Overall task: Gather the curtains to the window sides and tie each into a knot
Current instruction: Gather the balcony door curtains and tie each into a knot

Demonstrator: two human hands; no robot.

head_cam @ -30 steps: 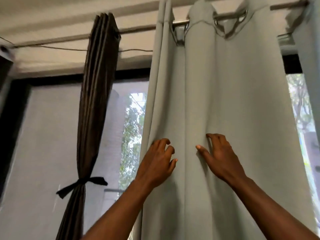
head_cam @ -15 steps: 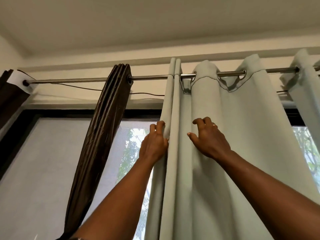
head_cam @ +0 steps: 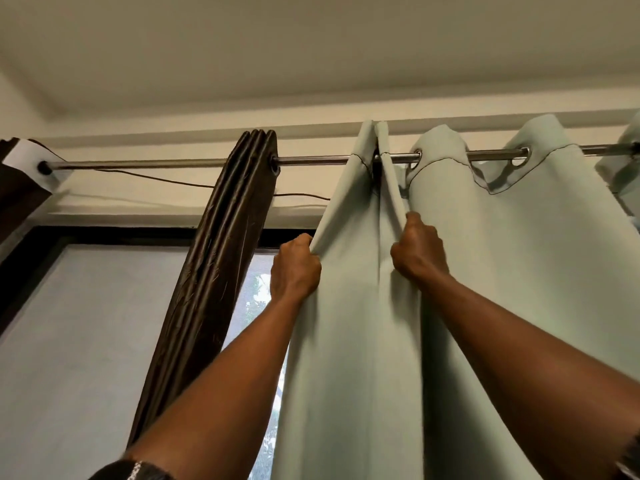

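While both arms reach up toward the rod (head_cam: 173,163), the left hand (head_cam: 294,271) grips the left edge of the pale green curtain (head_cam: 519,271), fingers curled round the cloth. Just beside it, the right hand (head_cam: 419,254) clenches a narrow fold of the same curtain below the eyelets. Further left, the brown curtain (head_cam: 214,289) hangs bunched on the rod, slanting across the window (head_cam: 86,341).

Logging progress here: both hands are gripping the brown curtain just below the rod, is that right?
Not quite. The left hand and right hand are gripping the green curtain, not the brown curtain, just below the rod. The head view shows it.
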